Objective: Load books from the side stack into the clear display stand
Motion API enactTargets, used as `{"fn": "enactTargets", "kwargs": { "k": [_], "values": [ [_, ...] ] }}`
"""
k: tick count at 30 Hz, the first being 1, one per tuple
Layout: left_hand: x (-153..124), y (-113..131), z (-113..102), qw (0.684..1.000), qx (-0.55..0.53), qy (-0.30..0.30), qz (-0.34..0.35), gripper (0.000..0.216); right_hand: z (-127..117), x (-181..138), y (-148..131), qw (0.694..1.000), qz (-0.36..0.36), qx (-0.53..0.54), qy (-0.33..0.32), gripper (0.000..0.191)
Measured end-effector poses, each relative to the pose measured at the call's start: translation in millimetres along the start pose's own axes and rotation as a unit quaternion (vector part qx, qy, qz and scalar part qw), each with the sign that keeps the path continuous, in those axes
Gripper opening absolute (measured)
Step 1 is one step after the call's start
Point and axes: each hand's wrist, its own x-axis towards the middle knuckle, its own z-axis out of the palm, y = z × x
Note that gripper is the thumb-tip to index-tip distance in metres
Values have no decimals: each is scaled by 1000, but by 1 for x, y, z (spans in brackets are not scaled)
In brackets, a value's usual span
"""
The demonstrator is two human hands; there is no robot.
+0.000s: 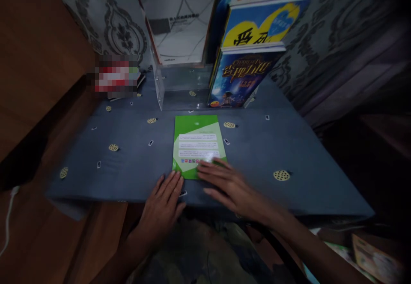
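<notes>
Left hand (164, 202) and right hand (228, 183) (palms down) touch the green book (196, 126).

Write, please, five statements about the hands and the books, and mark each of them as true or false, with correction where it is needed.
1. The green book lies flat on the cloth. True.
2. The left hand is closed in a fist. False: its fingers are extended, at the green book's near-left corner.
3. The right hand has fingers over the green book. True.
4. The dark blue book lies flat. False: it stands in the clear rack.
5. A yellow-and-blue book stands behind the dark blue book. True.
</notes>
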Motion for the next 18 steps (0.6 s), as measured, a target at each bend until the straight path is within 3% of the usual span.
{"fn": "enactTargets", "kwargs": {
  "k": [4, 8, 12, 18],
  "values": [
    [4, 2, 3, 999, -7, 38, -7, 40, 17, 48, -12, 995, -34, 51, -79, 48],
    [9, 3, 3, 998, 7, 61, -3, 34, 29, 88, 9, 990, -46, 35, -129, 47],
    [12, 2, 3, 997, 16, 79, 0, 36, 28, 121, 51, 991, -40, -4, -125, 49],
    [18, -3, -1, 994, 35, 104, 27, 35, 13, 157, 112, 997, 15, -32, -62, 53]
  ]
}}
